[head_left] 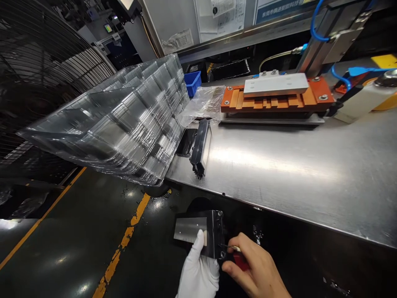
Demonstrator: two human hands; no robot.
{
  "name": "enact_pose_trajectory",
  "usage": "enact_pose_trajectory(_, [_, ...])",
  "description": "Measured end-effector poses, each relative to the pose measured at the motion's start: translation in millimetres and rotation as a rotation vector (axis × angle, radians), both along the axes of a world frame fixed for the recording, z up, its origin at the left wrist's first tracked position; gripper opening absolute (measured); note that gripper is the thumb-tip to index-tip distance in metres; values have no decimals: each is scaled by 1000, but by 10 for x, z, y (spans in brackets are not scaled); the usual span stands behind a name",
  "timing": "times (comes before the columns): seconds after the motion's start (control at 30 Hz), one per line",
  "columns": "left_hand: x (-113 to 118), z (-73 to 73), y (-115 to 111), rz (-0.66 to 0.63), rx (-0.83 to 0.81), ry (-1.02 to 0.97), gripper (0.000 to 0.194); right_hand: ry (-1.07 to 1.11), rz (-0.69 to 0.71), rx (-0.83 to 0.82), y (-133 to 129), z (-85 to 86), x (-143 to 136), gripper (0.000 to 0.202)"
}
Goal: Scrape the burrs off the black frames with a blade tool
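While the gloved left hand point(198, 271) grips a black part with a shiny plate point(200, 232), the bare right hand point(256, 269) pinches a small red-handled tool point(237, 254) against its edge. Above them, a similar black part point(201, 147) lies on the steel bench point(294, 174), beside stacked clear trays point(124, 120).

At six o'clock I see my left hand point(198, 273) in a white glove gripping a black and silver part point(201, 233). Orange fixture point(276, 99) at one o'clock, silver worktop point(294, 169), blue bin point(192, 82), yellow-striped dark floor point(77, 240).

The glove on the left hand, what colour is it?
White glove, head view.
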State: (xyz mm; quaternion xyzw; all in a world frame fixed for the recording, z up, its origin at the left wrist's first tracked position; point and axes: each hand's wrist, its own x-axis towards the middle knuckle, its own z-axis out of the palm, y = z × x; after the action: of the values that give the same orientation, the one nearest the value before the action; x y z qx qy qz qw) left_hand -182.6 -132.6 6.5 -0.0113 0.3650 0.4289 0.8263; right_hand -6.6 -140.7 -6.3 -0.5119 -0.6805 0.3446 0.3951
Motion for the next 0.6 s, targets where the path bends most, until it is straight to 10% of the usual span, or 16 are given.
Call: enact_pose_trajectory(0.6, [141, 142, 98, 15, 36, -300, 32, -140, -32, 223, 108, 37, -20, 47])
